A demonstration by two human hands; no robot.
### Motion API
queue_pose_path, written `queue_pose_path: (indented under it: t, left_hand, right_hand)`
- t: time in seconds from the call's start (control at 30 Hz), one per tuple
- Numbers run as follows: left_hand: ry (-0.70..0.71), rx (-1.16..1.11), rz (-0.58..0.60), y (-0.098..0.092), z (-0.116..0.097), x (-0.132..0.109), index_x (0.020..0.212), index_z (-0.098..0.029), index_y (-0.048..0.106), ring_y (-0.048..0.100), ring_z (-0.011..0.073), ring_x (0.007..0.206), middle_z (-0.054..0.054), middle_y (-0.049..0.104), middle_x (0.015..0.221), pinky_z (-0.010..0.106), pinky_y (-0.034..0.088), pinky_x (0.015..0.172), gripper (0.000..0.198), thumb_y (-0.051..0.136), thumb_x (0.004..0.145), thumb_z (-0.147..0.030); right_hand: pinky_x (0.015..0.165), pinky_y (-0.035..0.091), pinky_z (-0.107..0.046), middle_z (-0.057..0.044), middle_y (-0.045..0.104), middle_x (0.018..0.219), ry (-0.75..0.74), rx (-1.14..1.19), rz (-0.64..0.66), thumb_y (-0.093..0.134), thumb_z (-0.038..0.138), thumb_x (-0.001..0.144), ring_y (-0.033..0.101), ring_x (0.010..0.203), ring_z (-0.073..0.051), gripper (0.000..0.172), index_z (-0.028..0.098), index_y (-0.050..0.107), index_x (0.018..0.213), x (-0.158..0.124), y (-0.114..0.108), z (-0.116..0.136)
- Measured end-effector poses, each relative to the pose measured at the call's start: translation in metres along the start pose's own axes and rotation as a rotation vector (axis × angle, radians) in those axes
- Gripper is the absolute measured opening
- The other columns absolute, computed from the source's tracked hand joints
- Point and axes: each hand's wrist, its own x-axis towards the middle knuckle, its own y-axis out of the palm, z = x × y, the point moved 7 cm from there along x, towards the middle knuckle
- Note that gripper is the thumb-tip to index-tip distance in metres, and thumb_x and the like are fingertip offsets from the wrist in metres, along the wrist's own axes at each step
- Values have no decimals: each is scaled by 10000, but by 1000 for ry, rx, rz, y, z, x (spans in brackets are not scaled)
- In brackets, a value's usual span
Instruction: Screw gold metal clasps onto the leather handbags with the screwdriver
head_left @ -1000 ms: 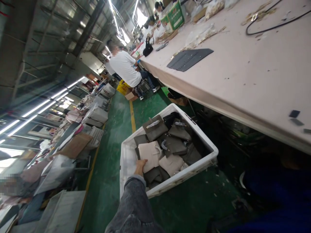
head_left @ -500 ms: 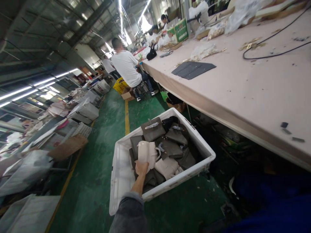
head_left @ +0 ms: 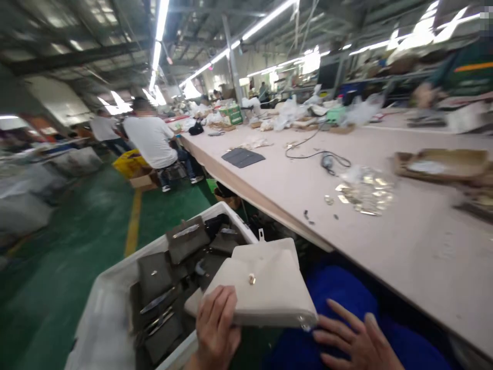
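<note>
The cream bag (head_left: 269, 295) is held up between the white crate (head_left: 102, 303) and the bench (head_left: 400, 257), partly in front of blue cloth (head_left: 339, 288). The left hand (head_left: 217, 324) clamps its near left edge, apparently to leave the metal stud (head_left: 251, 279) uncovered; the right hand (head_left: 356, 336), fingers spread, flanks the opposite corner as if for support, contact unclear.

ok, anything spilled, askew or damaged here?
Loose gold-coloured metal pieces look possibly spilled: scattered on the pinkish tabletop, outside the cardboard tray. Small dark scraps lie nearby. The cream handbag shows no obvious damage.
</note>
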Motion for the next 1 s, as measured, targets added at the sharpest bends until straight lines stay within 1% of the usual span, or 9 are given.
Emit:
queue_pose_path:
  t: [0.07,0.17,0.3,0.4,0.47,0.57,0.73,0.87,1.0]
  left_hand:
    - [130,-125,-57,14,-53,-3,1364,-222,636,708,335,1131,131,774,1161,454,499,950,483,525,905,-121]
    - [272,-255,-51,36,-115,-17,1277,-336,692,763,279,1002,49,806,1081,382,551,842,406,580,942,-138]
    - [378,-410,165,67,-161,-18,1307,-354,674,766,264,1014,39,794,1140,349,583,869,455,640,934,-97]
    - [492,-705,294,73,-183,7,1425,-306,602,752,276,1038,86,782,1168,359,608,903,475,641,967,-186]
    - [303,-926,388,79,-185,41,1480,-273,556,743,303,1034,132,765,1172,400,615,924,502,647,990,-337]
    - [-267,-1155,564,104,-184,94,1389,-271,621,758,269,929,119,756,1133,394,629,881,405,656,1001,-384]
    - [-1000,-1585,852,162,-234,150,1209,-93,628,754,256,656,164,772,836,289,611,570,571,756,893,-551]
    - [-1281,-1702,950,198,-265,153,1046,-29,668,781,298,726,234,763,830,331,647,623,410,672,977,-434]
    - [-1313,-1708,853,211,-266,136,900,-19,731,758,216,684,174,772,801,238,630,615,275,895,718,-143]
  right_hand:
    - [778,597,-636,-207,722,1184,-53,116,-67,602,915,761,704,1032,-488,900,259,653,1374,-24,-2,13]
    - [816,609,-573,-180,726,1193,-208,83,-203,864,604,748,705,1043,-470,935,230,505,1525,-64,-18,34]
    - [910,593,-549,-152,687,1300,-387,-65,-339,949,445,703,673,1136,-450,925,256,516,1499,-117,-65,43]
    - [998,559,-518,-138,635,1393,-510,-176,-448,934,464,740,628,1228,-421,820,271,565,1447,-143,-100,36]
    - [1000,558,-509,-143,637,1388,-542,-151,-481,918,486,763,630,1226,-412,794,256,572,1440,-149,-114,30]
    - [975,567,-506,-154,651,1358,-578,-87,-431,897,513,788,649,1193,-406,768,219,587,1425,-147,-119,31]
    - [1010,535,-482,-141,672,1318,-647,-142,-401,887,465,829,648,1184,-371,628,208,643,1348,-139,-127,50]
    - [1069,483,-474,-126,646,1358,-695,-263,-414,890,428,835,589,1257,-361,644,200,636,1382,-137,-138,61]
    - [1042,489,-436,-110,650,1345,-687,-261,-375,861,411,872,601,1228,-338,603,216,631,1394,-126,-146,57]
